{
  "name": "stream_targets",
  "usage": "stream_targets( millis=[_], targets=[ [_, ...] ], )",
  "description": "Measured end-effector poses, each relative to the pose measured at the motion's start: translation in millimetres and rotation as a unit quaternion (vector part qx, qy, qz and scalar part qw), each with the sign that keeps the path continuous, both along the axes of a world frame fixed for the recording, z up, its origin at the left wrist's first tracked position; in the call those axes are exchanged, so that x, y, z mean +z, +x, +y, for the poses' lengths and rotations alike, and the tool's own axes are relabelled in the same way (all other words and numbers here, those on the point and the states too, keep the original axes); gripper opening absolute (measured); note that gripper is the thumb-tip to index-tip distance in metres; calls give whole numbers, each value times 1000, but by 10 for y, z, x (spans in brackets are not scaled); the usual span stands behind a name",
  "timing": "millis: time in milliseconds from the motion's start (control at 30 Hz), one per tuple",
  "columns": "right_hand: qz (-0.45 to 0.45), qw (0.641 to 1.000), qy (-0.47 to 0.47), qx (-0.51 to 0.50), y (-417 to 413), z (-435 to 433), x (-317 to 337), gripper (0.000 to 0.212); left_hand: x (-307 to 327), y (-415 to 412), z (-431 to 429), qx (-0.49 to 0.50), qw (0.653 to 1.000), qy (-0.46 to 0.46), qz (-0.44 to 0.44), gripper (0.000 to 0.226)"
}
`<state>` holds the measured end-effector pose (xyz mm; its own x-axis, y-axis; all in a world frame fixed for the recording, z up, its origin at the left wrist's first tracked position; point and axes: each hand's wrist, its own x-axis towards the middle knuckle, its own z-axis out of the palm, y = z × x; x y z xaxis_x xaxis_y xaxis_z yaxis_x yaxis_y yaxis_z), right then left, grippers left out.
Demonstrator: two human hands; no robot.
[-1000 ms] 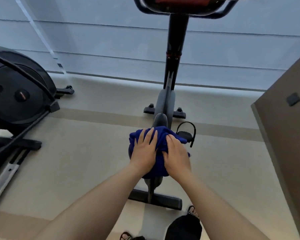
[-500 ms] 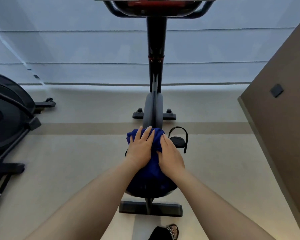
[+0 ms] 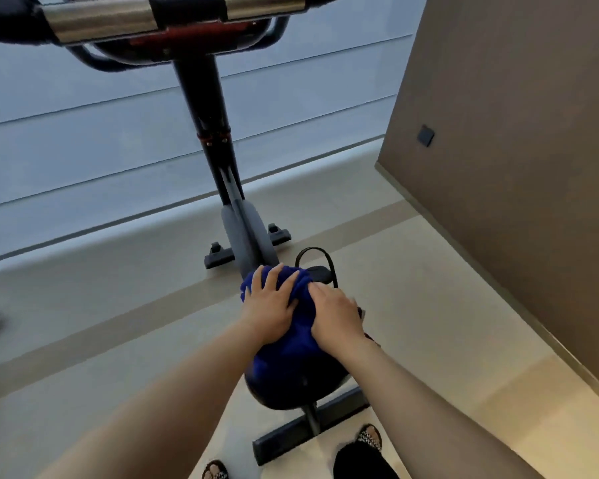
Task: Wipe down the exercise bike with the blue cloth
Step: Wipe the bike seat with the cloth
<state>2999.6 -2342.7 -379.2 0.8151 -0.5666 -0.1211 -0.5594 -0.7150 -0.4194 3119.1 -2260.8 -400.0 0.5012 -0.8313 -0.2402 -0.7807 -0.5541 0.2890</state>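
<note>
Left hand (image 3: 272, 305): flat on the blue cloth (image 3: 291, 361), fingers spread and straight, palm pressing down on its left side.
Right hand (image 3: 336, 316): flat on the cloth's right side, fingers held close together and slightly blurred; the two hands lie just beside each other.
Blue cloth: draped over the seat (image 3: 287, 399) of the exercise bike (image 3: 215, 150), bunched at the front under the fingertips and covering most of the top.
Seat: its dark lower edge shows below the cloth, above the rear foot bar (image 3: 308, 433).
Pedal (image 3: 320, 271): black, with a looped strap, just right of the cloth's front.
Handlebar (image 3: 101, 19): across the top of the view, with a shiny metal sleeve.
Feet: a patterned sandal (image 3: 370, 439) beside the rear foot bar.
Floor (image 3: 118, 305): pale, crossed by a darker stripe.
Wall (image 3: 516, 133): brown, to the right, carrying a small dark plate (image 3: 425, 135).
</note>
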Motion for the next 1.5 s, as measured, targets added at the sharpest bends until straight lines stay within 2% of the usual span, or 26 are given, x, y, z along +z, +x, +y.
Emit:
stream_targets(
  millis=[67, 167, 333, 467, 533, 633, 767, 1000, 1167, 1267, 1367, 1500],
  targets=[
    [9, 998, -32, -56, -104, 189, 18, 41, 17, -27, 69, -65, 998, 4, 2, 56],
    [-4, 990, -61, -129, -320, 465, -20, 55, 40, -106, 183, -144, 989, 10, 17, 60],
    [-34, 971, -33, -236, -606, 808, 69, 62, 122, -225, 398, -259, 965, 18, 39, 65],
    [-81, 954, -19, -289, -454, 950, 160, 59, 212, -129, 394, -258, 964, -26, 60, 54],
    [-69, 944, -3, -324, -239, 1005, 107, 61, 193, -33, 388, -221, 974, -51, 26, 58],
    [-13, 932, -23, -361, -49, 1062, -79, 70, 113, 92, 349, -203, 978, -24, -50, 58],
    [7, 926, -66, -371, -54, 965, -273, 71, 16, 133, 237, -256, 965, -1, -54, 57],
    [-42, 941, -43, -334, -243, 450, -336, 64, -29, -11, -49, -237, 971, 7, -30, 63],
    [-41, 937, -53, -342, -220, 477, -331, 55, -35, 147, -238, -321, 946, 42, -19, 65],
    [-7, 926, -70, -370, -176, 539, -313, 49, 7, 185, -327, -370, 927, 64, -16, 65],
    [39, 889, -84, -449, 31, 704, -238, 48, 42, 259, -268, -418, 907, 53, -10, 60],
    [51, 840, -70, -536, 282, 941, -129, 49, 84, 433, -117, -510, 860, -10, 24, 60]
  ],
)
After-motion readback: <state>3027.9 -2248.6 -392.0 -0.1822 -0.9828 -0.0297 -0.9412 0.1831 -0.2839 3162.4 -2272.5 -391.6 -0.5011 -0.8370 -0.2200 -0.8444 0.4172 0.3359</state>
